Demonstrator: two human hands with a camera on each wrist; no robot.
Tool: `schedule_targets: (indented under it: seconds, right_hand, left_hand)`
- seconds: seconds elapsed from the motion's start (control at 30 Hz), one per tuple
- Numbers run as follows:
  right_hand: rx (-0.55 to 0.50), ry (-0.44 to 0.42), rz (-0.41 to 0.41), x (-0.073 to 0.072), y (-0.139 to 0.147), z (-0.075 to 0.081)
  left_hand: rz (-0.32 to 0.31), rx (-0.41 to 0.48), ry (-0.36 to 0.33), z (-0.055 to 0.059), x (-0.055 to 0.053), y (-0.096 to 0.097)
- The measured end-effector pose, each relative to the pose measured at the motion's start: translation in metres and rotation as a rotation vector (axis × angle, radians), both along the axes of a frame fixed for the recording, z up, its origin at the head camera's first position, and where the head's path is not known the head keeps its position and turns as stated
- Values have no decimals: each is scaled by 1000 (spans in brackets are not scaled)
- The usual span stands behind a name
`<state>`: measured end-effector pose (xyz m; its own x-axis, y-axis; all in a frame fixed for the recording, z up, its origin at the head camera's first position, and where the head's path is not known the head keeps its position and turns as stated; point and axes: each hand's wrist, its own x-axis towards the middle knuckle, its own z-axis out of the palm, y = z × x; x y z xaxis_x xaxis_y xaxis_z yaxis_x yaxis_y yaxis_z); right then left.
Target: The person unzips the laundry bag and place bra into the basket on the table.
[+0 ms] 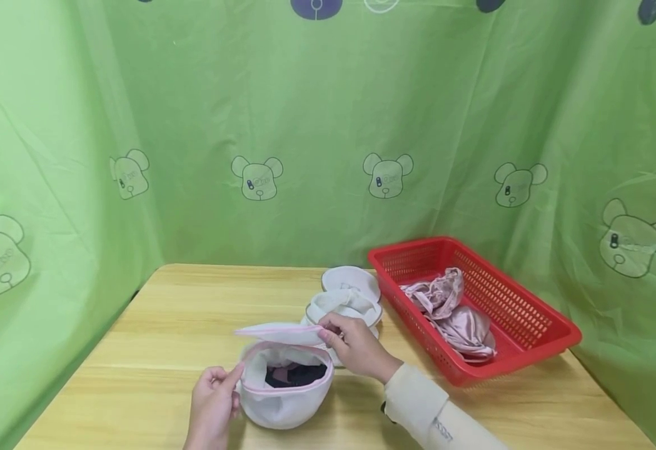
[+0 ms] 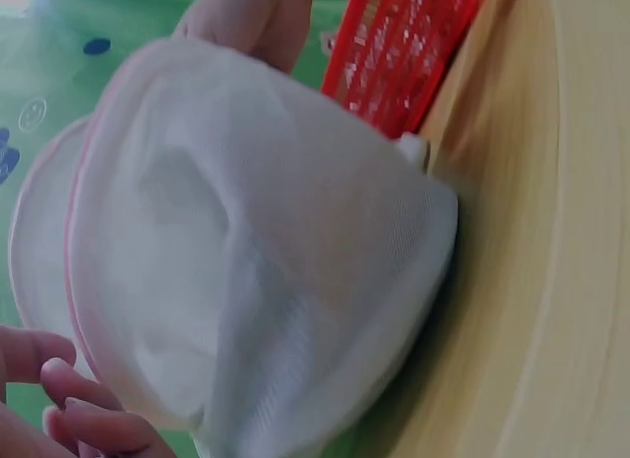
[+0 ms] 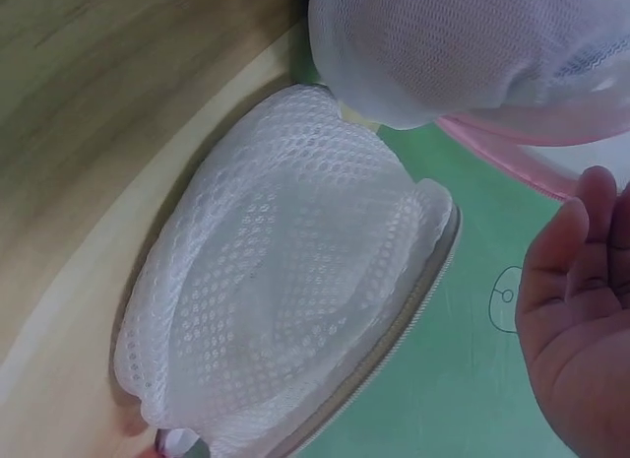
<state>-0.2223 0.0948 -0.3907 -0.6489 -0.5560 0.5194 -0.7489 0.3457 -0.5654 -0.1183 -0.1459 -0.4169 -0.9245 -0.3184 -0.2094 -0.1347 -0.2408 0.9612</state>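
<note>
A white mesh laundry bag (image 1: pixel 285 406) with pink trim sits on the table, its round lid (image 1: pixel 282 333) raised at the back. Dark garments (image 1: pixel 299 375) with a bit of dull pink lie inside. My left hand (image 1: pixel 213 400) pinches the bag's rim on the left side, with the thumb on the pink edge. With thumb and fingers, my right hand (image 1: pixel 356 347) grips the lid's right end. The left wrist view shows the mesh side of the bag close up, fingertips (image 2: pixel 94 409) at its rim. My right palm appears at the edge of the right wrist view.
Behind the right hand stand more white mesh bags (image 1: pixel 343 304), one with its lid up and a zip along its edge. At the right, a red plastic basket (image 1: pixel 508 300) holds crumpled pink satin garments (image 1: pixel 463 331). Green curtains (image 1: pixel 316 112) surround the wooden table (image 1: pixel 192 312).
</note>
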Motion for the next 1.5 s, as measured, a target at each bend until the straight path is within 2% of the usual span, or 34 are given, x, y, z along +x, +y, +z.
schedule_targets:
  seconds: [0.13, 0.3, 0.6, 0.8, 1.0, 1.2, 1.23, 1.4, 1.5]
  right_hand:
    - [-19, -11, -3, -3, 0, -3]
    - [-42, -40, -19, -6, -1, -4]
    - [-105, -92, -40, -15, -4, -2]
    - [-120, -154, -63, -21, -9, -2]
    - [-140, -265, -105, -26, -16, -1]
    - [-151, -337, -133, -12, -21, 22]
    - [-154, -341, -135, -13, -21, 22]
    - [-168, -347, -148, -37, -21, -5]
    - [-170, -348, -156, -42, -21, -9]
  left_hand:
    - [-14, -36, -18, -6, -1, -4]
    - [-75, -67, -34, -13, 0, -7]
    - [-190, -53, -27, -19, 0, -7]
    - [-192, -79, -19, -22, 0, -5]
    - [-207, -98, 4, -26, 0, -7]
    - [-202, -96, 13, -29, -1, -6]
    - [-202, -95, 11, -29, -1, -6]
    - [-209, -108, 17, -30, 0, -7]
    - [-216, -100, 20, -31, 0, -7]
